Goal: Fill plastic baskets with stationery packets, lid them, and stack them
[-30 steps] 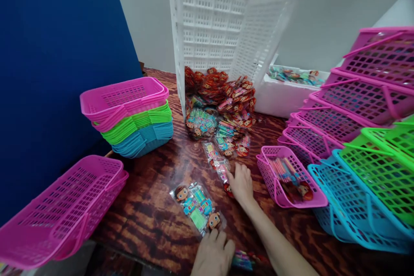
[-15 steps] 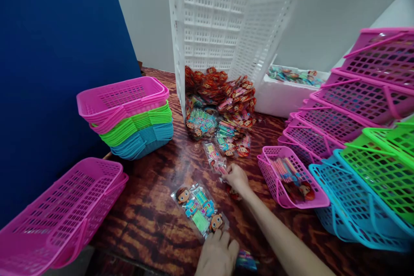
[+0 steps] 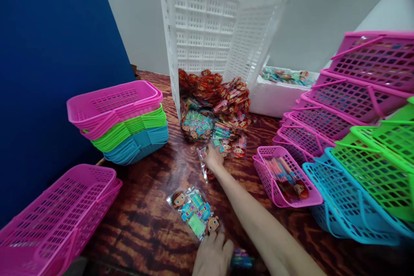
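Note:
My left hand [image 3: 213, 255] lies low in the view, fingers outstretched over the lower edge of clear plastic packets [image 3: 196, 213]. Those packets show cartoon faces and green and blue inserts. Beside that hand is a small colourful bundle [image 3: 242, 258], partly hidden. Farther forward, my right hand [image 3: 214, 158] has its fingers closed on a clear packet [image 3: 203, 161], just in front of the heaped packets [image 3: 197, 125]; its fingertips are partly hidden. To the right of my right forearm stands a pink basket [image 3: 289, 177] with pencil-like sticks and a red-haired figure packet inside.
A white crate [image 3: 207, 21] lies tipped on its side, packets spilling from it. Nested baskets [image 3: 121, 125] and another pink basket [image 3: 61, 220] stand left. Stacked filled baskets [image 3: 365, 90] rise at right, a blue basket [image 3: 352, 198] in front. Behind is a white foam box [image 3: 274, 97].
My right hand has moved forward and left from one loose packet toward the heap. The left hand stays on the packets. The whole view has shifted slightly.

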